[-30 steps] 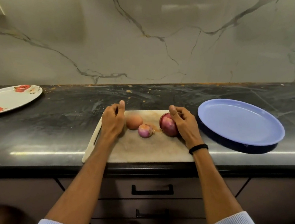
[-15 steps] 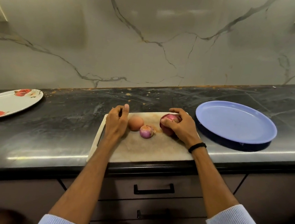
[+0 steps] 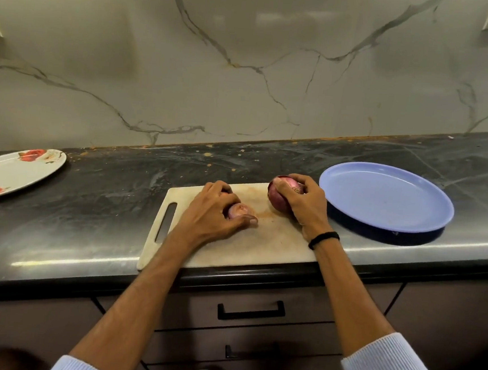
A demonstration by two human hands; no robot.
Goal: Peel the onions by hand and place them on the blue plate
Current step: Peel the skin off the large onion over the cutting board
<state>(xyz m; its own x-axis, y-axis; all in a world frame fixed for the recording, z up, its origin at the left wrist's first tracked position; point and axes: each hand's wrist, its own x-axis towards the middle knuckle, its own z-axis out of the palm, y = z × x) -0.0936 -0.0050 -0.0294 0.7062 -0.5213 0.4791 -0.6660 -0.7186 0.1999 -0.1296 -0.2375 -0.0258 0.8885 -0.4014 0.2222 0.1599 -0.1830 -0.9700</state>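
— What does the right grip (image 3: 306,203) hold?
— Its fingers curl round the large onion (image 3: 278,201), which is round with glossy dark-red skin, at the far right corner of the cutting board (image 3: 246,244). I cannot tell whether it is lifted or resting.
— And the left grip (image 3: 215,209)?
— Knuckles up, fingers and thumb curled over the small onion (image 3: 239,210), pale pink and papery, near the board's middle.
— The board?
— Pale, stained and rectangular, with a slot handle at its left end. It lies on the dark veined stone bench (image 3: 102,202).
— The blue plate (image 3: 383,197)?
— Round, smooth and shallow-rimmed, just right of the board. A white flowered plate (image 3: 11,170) sits well left of the board.
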